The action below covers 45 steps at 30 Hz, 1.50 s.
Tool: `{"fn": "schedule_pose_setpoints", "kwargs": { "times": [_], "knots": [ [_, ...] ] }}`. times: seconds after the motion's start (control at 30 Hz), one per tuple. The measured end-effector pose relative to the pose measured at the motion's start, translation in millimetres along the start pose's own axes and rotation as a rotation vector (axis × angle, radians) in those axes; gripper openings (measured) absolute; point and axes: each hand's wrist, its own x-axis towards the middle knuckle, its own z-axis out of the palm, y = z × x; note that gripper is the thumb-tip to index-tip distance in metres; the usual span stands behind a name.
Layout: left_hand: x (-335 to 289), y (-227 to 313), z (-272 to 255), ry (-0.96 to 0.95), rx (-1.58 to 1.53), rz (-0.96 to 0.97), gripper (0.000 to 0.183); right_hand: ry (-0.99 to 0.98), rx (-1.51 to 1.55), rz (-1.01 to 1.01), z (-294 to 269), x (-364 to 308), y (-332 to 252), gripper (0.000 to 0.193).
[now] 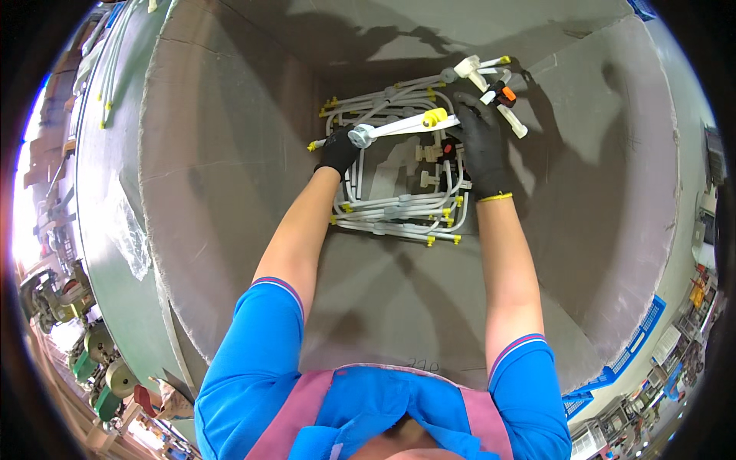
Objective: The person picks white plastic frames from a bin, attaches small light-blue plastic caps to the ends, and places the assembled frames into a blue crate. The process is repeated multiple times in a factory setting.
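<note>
A white tube assembly (pixel 402 126) with yellow end caps is held over the inside of a deep grey box. My left hand (pixel 339 149), in a black glove, is closed on its left end beside a pale round fitting (pixel 360 136). My right hand (pixel 484 153), also black-gloved, is wrapped round its right end, where a cream connector (pixel 468 67) and a black-and-orange fitting (pixel 502 95) stick out past the fingers. Beneath both hands, several similar bent white tubes (pixel 399 208) with yellow caps lie stacked on the box floor.
Tall walls of the grey box (pixel 222 176) surround my arms. Left of it is a green table (pixel 107 192) with a clear plastic bag (pixel 130 230) and more white tubes (pixel 115 65). Blue plastic crates (pixel 629 353) stand outside at the right.
</note>
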Motion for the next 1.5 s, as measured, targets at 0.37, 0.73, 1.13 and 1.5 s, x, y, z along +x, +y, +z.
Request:
{"fn": "schedule_pose_setpoints", "kwargs": {
  "times": [0.37, 0.73, 1.13, 1.5],
  "knots": [
    [0.0, -39.7, 21.6, -0.330, 0.275, -0.056, 0.041, -0.136, -0.581, -0.149, 29.7, 29.3, 2.2, 0.028],
    [-76.2, -35.2, 65.4, -0.219, -0.193, -0.031, 0.036, -0.103, -0.269, 0.059, 41.4, -38.1, -21.9, 0.035],
    [-52.6, -26.7, 61.0, -0.018, -0.270, -0.002, 0.028, 0.029, -0.241, -0.069, 22.4, -41.8, -13.3, 0.028],
    [-16.0, -32.8, 26.3, -0.200, -0.088, -0.252, 0.038, 0.057, -0.393, -0.038, 63.8, 9.9, 24.4, 0.031]
  ]
}}
